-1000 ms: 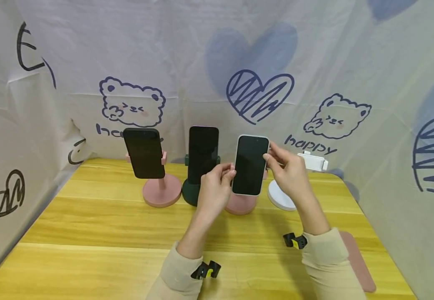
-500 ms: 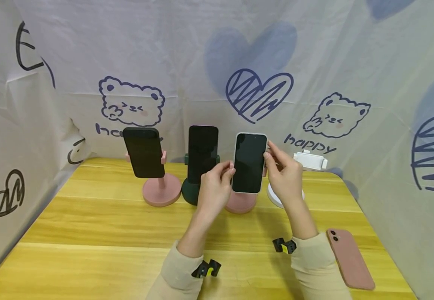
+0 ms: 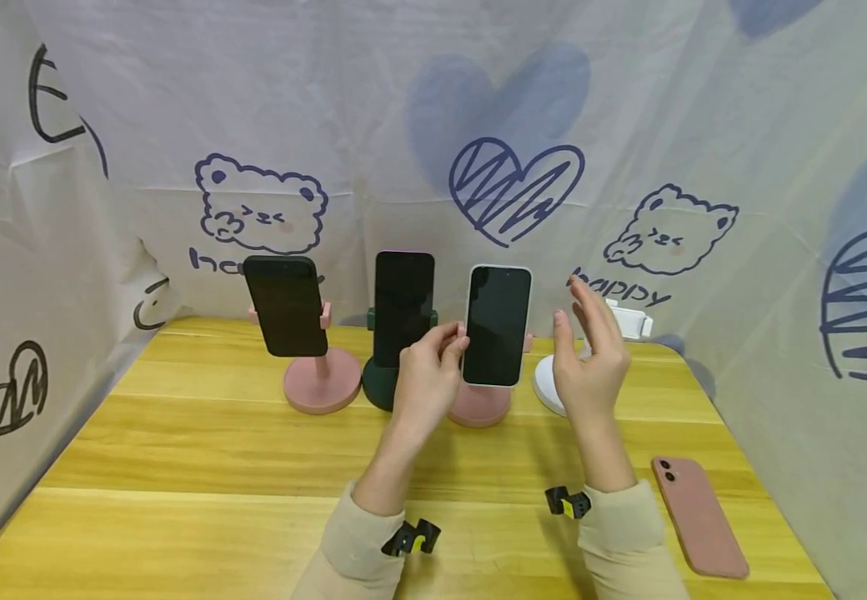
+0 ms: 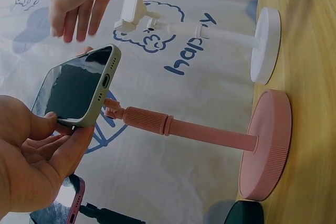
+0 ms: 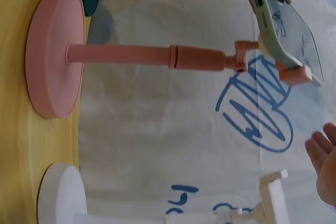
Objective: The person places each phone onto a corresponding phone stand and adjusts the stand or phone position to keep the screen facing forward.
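A phone in a pale case (image 3: 497,327) sits upright in the clamp of a pink phone stand (image 3: 482,407). My left hand (image 3: 428,373) pinches its left edge, the thumb in front; in the left wrist view the other fingers reach behind the phone and partly hide the clamp. To the right of the phone, my right hand (image 3: 593,360) is raised, apart from it, thumb and fingers spread with nothing between them. Behind that hand stands a white phone stand (image 3: 549,386), its holder (image 3: 632,322) partly covered in the head view.
A black phone (image 3: 402,308) stands in a dark green stand (image 3: 379,385), close to my left hand. Farther left, another dark phone (image 3: 286,307) is held by a second pink stand (image 3: 322,382). A pink phone (image 3: 700,518) lies back-up at the wooden table's (image 3: 216,467) right side.
My right hand has let go of the pale-cased phone's right edge and moved right, its fingers spreading. My left hand has stayed at the left edge. The pink phone has come into fuller view.
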### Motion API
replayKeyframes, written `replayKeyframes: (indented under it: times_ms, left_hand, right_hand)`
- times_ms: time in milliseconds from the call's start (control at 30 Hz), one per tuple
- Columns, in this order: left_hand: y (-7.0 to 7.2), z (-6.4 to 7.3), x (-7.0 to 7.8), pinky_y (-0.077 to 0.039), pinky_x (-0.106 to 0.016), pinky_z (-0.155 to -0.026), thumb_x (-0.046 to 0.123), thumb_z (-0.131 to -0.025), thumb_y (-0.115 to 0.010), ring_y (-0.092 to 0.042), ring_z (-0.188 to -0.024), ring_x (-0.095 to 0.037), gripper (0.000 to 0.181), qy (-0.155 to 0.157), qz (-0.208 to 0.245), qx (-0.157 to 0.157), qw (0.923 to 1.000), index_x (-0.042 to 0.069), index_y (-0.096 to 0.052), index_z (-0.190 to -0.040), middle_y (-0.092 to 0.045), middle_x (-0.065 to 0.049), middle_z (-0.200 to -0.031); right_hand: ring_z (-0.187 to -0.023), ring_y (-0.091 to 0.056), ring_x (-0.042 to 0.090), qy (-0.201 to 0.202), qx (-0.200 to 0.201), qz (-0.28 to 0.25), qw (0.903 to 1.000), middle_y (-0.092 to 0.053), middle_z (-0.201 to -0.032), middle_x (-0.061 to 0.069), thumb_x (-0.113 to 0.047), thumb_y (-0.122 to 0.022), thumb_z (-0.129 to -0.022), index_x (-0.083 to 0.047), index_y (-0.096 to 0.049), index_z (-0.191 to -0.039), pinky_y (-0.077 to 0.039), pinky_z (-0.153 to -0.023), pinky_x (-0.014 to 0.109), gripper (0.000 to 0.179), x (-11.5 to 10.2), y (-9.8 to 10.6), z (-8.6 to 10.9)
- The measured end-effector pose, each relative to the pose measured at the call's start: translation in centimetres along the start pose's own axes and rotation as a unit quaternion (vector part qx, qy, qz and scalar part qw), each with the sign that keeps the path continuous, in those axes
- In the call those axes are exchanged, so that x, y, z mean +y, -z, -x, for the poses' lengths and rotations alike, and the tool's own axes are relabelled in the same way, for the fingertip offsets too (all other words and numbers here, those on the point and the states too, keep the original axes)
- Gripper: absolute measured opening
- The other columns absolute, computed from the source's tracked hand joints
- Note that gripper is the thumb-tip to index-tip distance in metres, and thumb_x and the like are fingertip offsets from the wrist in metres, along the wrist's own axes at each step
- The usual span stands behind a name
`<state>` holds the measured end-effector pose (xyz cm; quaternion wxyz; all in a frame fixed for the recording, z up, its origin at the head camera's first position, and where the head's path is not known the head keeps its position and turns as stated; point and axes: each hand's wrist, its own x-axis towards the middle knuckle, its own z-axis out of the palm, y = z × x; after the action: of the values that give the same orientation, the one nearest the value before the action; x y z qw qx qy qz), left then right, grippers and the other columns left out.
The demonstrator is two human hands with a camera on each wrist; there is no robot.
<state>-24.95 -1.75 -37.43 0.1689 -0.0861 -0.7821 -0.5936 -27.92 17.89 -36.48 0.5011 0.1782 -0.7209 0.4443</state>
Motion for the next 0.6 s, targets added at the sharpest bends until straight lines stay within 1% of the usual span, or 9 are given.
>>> replayKeyframes:
  times_ms: [133, 333, 467, 533, 600]
  left_hand:
    - [0.0, 0.0, 0.0, -0.061, -0.038, -0.090, 0.013, -0.106, -0.061, -0.071, -0.097, -0.020, 0.031, -0.001, 0.002, -0.001, 1.0000, -0.002, -0.067, -0.132, -0.075, -0.013, -0.117]
    - [0.1, 0.0, 0.0, -0.062, -0.037, -0.089, 0.013, -0.106, -0.061, -0.070, -0.096, -0.019, 0.030, 0.001, 0.002, -0.003, 1.0000, -0.002, -0.068, -0.131, -0.075, -0.012, -0.117]
    - [0.1, -0.1, -0.1, -0.061, -0.037, -0.090, 0.013, -0.106, -0.061, -0.070, -0.097, -0.020, 0.030, 0.004, 0.002, -0.006, 1.0000, -0.002, -0.067, -0.132, -0.075, -0.012, -0.118]
    - [0.1, -0.1, -0.1, -0.061, -0.037, -0.091, 0.013, -0.106, -0.061, -0.071, -0.098, -0.019, 0.031, 0.005, 0.002, -0.006, 1.0000, -0.002, -0.067, -0.132, -0.075, -0.012, -0.118]
    - [0.1, -0.1, -0.1, -0.061, -0.038, -0.091, 0.013, -0.106, -0.061, -0.071, -0.098, -0.020, 0.030, 0.002, 0.002, -0.005, 1.0000, -0.002, -0.067, -0.131, -0.075, -0.012, -0.118]
  right_hand:
    - [-0.134, -0.058, 0.029, 0.013, 0.027, 0.046, 0.9985, -0.065, -0.142, 0.011, -0.004, -0.069, -0.097, -0.001, -0.066, -0.137, -0.044, -0.115, 0.034, 0.040, 0.6, 0.7, 0.0]
    - [-0.144, -0.048, 0.029, 0.003, 0.068, 0.080, 0.9945, -0.063, -0.143, 0.012, -0.002, -0.068, -0.095, 0.001, -0.066, -0.135, -0.034, -0.123, 0.041, 0.040, 2.0, 1.8, 0.1]
    - [-0.149, -0.041, 0.025, -0.028, 0.088, 0.100, 0.9907, -0.058, -0.147, 0.014, -0.003, -0.065, -0.097, 0.002, -0.062, -0.139, -0.029, -0.125, 0.039, 0.043, 2.9, 2.8, 0.3]
    - [-0.150, -0.039, 0.022, -0.054, 0.087, 0.107, 0.9890, -0.055, -0.151, 0.014, -0.006, -0.063, -0.099, 0.001, -0.059, -0.144, -0.028, -0.125, 0.036, 0.045, 3.3, 3.4, 0.3]
    - [-0.149, -0.039, 0.020, -0.091, 0.079, 0.104, 0.9872, -0.052, -0.154, 0.011, -0.007, -0.060, -0.102, -0.001, -0.056, -0.147, -0.029, -0.124, 0.033, 0.046, 3.5, 3.9, 0.3]
